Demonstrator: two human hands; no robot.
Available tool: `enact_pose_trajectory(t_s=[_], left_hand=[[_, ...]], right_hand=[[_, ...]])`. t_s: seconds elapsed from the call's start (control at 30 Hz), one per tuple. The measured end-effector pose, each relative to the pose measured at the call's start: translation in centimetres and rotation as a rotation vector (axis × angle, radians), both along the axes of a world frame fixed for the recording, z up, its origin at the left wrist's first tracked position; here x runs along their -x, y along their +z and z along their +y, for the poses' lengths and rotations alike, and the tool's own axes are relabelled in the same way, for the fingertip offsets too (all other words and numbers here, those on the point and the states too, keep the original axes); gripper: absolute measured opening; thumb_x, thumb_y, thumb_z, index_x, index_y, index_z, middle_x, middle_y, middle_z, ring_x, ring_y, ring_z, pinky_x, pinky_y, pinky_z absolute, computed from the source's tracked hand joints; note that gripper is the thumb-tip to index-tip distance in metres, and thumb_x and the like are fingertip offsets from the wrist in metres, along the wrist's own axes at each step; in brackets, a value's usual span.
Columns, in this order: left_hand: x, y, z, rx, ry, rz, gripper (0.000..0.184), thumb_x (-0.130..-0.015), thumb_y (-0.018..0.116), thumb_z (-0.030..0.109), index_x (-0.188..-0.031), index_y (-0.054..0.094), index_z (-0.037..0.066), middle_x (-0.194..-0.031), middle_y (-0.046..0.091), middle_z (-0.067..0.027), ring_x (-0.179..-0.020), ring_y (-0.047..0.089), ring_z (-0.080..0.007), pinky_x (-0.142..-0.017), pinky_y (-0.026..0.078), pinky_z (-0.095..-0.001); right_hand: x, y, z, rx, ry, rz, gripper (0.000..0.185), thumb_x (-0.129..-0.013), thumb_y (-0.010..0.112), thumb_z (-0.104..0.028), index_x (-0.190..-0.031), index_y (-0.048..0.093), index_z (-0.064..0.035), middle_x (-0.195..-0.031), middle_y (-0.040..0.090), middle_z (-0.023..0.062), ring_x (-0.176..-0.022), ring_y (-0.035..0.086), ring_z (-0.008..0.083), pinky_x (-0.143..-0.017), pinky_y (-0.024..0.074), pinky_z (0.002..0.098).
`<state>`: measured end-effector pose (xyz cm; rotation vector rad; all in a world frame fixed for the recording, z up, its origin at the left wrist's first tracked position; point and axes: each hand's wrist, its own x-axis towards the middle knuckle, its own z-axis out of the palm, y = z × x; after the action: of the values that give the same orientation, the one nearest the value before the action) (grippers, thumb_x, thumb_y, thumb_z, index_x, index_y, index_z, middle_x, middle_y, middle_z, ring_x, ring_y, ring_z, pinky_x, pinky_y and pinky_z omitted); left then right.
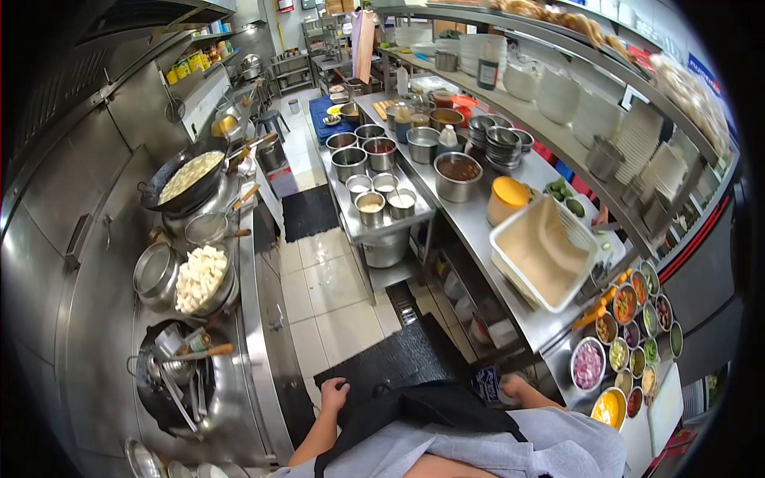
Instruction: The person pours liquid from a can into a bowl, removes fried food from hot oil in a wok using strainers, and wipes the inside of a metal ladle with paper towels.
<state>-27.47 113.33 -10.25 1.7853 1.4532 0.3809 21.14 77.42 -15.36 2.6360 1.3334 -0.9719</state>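
Observation:
My left hand (pixel 335 393) hangs at my side above the black floor mat (pixel 398 350), near the stove counter's edge. Its fingers are curled in, and nothing shows in them. On the other side, my right hand (pixel 515 388) is closed in a loose fist beside the prep table, and I see no object in it. A black apron (pixel 430 405) covers my front between the hands. Nearest to the right hand stand a bowl of chopped purple onion (pixel 588 365) and a bowl of yellow liquid (pixel 609 409).
At left, the stove holds a wok of simmering food (pixel 191 177), a heap of pale cut pieces (pixel 201 279) and a wok with ladles (pixel 179 370). Several pots stand on the steel trolley (pixel 374 229). A large white tub (pixel 546 255) sits on the right table below a plate shelf.

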Motion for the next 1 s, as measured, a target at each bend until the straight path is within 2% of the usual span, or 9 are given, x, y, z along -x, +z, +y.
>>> enact_pose_trajectory(t_s=[0.1,0.2,0.23,0.3,0.4,0.5,0.57,0.67,1.0], left_hand=[[-2.1,2.3,7.9,-0.101,-0.113,0.006,0.028,-0.077,0.071,0.026,-0.102,0.071,0.012,-0.119,0.059,-0.0190,-0.118,0.050,-0.0346,-0.103,0.040,-0.0411],[-1.8,2.7,16.6,-0.105,-0.160,0.071,0.027,-0.077,0.071,0.023,-0.100,0.071,0.010,-0.118,0.060,-0.0191,-0.115,0.051,-0.0354,-0.102,0.040,-0.0416],[-1.8,2.1,19.3,-0.092,-0.131,0.077,0.026,-0.077,0.072,0.022,-0.100,0.071,0.010,-0.116,0.061,-0.0191,-0.115,0.051,-0.0358,-0.101,0.040,-0.0418],[-1.9,1.7,24.3,0.040,-0.022,-0.071,0.025,-0.078,0.069,0.015,-0.101,0.069,0.004,-0.105,0.065,-0.0189,-0.105,0.058,-0.0331,-0.096,0.043,-0.0395],[-2.9,0.8,30.0,0.027,-0.046,-0.109,0.024,-0.085,0.063,0.010,-0.106,0.066,-0.001,-0.095,0.066,-0.0103,-0.087,0.060,-0.0179,-0.078,0.048,-0.0313],[-5.3,4.2,30.1,0.069,-0.066,-0.090,0.022,-0.088,0.063,0.012,-0.105,0.065,-0.002,-0.093,0.067,-0.0104,-0.084,0.061,-0.0172,-0.075,0.049,-0.0307],[-7.4,4.8,31.0,0.153,-0.061,0.040,0.026,-0.088,0.065,0.014,-0.109,0.064,-0.001,-0.097,0.067,-0.0105,-0.088,0.061,-0.0165,-0.076,0.050,-0.0321],[-10.2,3.4,31.9,0.233,-0.110,0.149,0.026,-0.087,0.065,0.014,-0.108,0.064,-0.001,-0.095,0.067,-0.0101,-0.085,0.061,-0.0163,-0.075,0.050,-0.0318],[-18.7,1.0,36.0,0.348,-0.180,0.249,0.025,-0.085,0.065,0.013,-0.105,0.065,-0.002,-0.087,0.066,-0.0089,-0.077,0.060,-0.0157,-0.068,0.049,-0.0308]], right_hand=[[-4.1,2.3,1.4,0.468,0.495,0.297,0.019,-0.074,0.064,-0.024,-0.080,0.069,-0.0074,-0.071,0.066,0.0092,-0.062,0.065,0.0217,-0.056,0.0508,0.0389],[-5.7,13.2,6.8,-0.027,-0.535,0.802,0.013,-0.073,0.068,-0.014,-0.084,0.065,-0.0074,-0.075,0.065,0.0073,-0.061,0.060,0.0226,-0.056,0.0488,0.0385],[-7.6,17.9,8.4,-0.309,-0.415,0.830,0.015,-0.072,0.066,-0.013,-0.085,0.064,-0.0065,-0.076,0.064,0.0060,-0.062,0.059,0.0217,-0.056,0.0489,0.0381],[-13.5,31.8,13.0,-0.579,-0.332,0.189,0.024,-0.082,0.067,-0.018,-0.102,0.065,-0.0036,-0.097,0.066,0.0057,-0.092,0.061,0.0153,-0.077,0.0512,0.0352],[-21.5,51.5,17.0,-1.308,-0.605,0.016,0.030,-0.092,0.060,-0.021,-0.116,0.056,-0.0023,-0.088,0.063,0.0067,-0.079,0.063,0.0153,-0.072,0.0516,0.0303],[-28.2,64.4,18.7,-1.478,-0.670,-0.741,0.031,-0.091,0.059,-0.022,-0.115,0.057,-0.0028,-0.088,0.067,0.0103,-0.088,0.066,0.0214,-0.076,0.0519,0.0327],[-33.6,67.8,18.3,-1.159,-0.652,-1.292,0.034,-0.090,0.058,-0.023,-0.120,0.057,-0.0062,-0.103,0.067,0.0173,-0.096,0.064,0.0332,-0.085,0.0502,0.0394],[-40.0,67.8,19.2,-0.720,-0.847,-1.259,0.040,-0.088,0.058,-0.022,-0.127,0.055,-0.0115,-0.118,0.061,0.0204,-0.108,0.057,0.0393,-0.093,0.0475,0.0429],[-49.3,66.3,15.2,-0.929,-0.970,-1.363,0.049,-0.085,0.065,-0.035,-0.128,0.052,-0.0151,-0.130,0.051,0.0182,-0.125,0.045,0.0386,-0.100,0.0428,0.0477]])
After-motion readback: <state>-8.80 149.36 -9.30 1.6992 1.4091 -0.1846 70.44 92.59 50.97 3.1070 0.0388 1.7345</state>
